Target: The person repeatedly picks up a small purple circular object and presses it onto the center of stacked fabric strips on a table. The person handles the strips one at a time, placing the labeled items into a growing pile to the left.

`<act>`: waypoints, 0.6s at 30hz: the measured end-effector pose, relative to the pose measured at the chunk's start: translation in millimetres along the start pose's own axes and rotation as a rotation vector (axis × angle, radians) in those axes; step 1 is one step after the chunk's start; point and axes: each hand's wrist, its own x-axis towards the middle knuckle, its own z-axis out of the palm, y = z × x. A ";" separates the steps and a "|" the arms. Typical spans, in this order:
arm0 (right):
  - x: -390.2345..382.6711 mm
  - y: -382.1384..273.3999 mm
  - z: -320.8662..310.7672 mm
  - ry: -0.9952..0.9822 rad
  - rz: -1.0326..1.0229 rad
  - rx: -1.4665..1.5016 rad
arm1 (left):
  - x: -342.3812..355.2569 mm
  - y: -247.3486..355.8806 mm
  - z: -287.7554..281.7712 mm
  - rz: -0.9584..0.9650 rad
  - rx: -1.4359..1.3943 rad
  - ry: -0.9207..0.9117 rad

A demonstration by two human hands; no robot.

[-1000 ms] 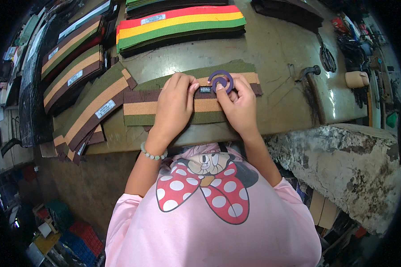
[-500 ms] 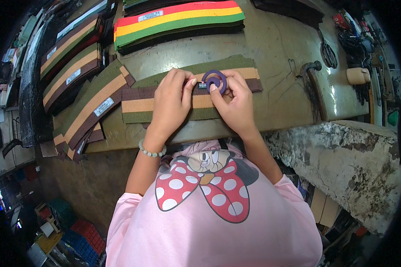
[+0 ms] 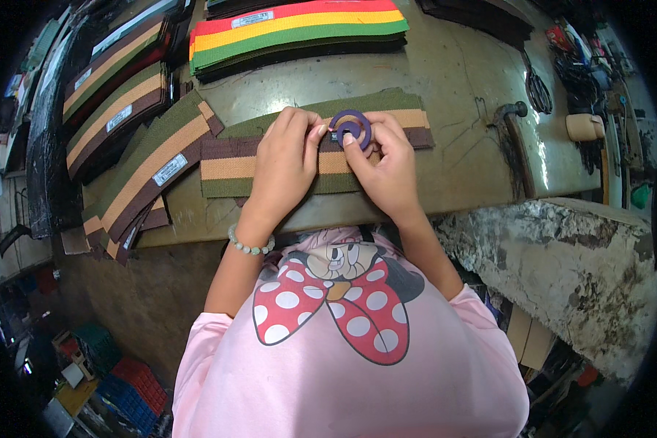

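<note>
Over a strip of olive, tan and brown webbing (image 3: 226, 168) on the table, my two hands are close together. My right hand (image 3: 384, 157) is closed on a purple tool with ring-shaped loops (image 3: 356, 115), its thumb pressed on the inner ring. Whatever else belongs to that tool is hidden by my fingers. My left hand (image 3: 288, 155) has thumb and fingertips pinched together beside a small dark label (image 3: 334, 136) on the webbing. What they pinch, if anything, is too small to make out. Another matching webbing strip (image 3: 270, 120) lies behind.
Labelled olive, tan and brown strips (image 3: 153, 171) are fanned out at the left, with more stacks (image 3: 117, 120) behind. A red, yellow and green webbing stack (image 3: 299, 33) lies at the far side. A hammer (image 3: 509, 117) is at the right, near a tan cup-shaped object (image 3: 585, 128).
The view has shifted slightly. Both hands stay nearly in place, the left fingertips and the purple tool drawing a little closer over the small label.
</note>
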 end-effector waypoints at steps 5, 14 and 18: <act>1.8 0.9 -1.2 -0.007 -0.017 0.004 | -0.4 -0.2 1.4 0.011 -0.002 0.014; -2.4 10.1 -21.4 0.033 0.005 0.040 | -1.6 -2.4 1.3 0.024 0.025 0.021; -3.3 13.4 -18.6 0.025 -0.046 -0.020 | -1.0 -1.9 0.5 0.011 0.024 0.011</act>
